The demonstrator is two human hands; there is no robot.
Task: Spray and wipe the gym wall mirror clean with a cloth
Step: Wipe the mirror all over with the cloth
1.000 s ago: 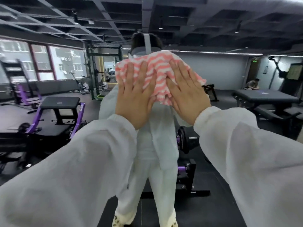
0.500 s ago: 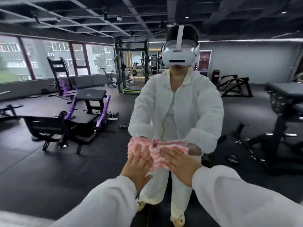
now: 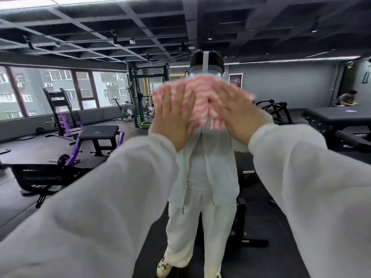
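The wall mirror fills the whole view and reflects the gym and my own figure in white clothes. A pink-and-white striped cloth is spread against the glass at about head height. My left hand presses flat on the cloth's left part, fingers straight and pointing up. My right hand presses flat on its right part in the same way. Both hands and the cloth are blurred by motion. The cloth hides the face of my reflection. No spray bottle is in view.
In the reflection, a purple-framed bench and black machines stand at the left under the windows. A black padded table is at the right, with a seated person behind it. A weight machine stands behind my reflected legs.
Both hands swept the cloth down the mirror from head height to waist height, then back up to head height. My head tilted down and up with it.
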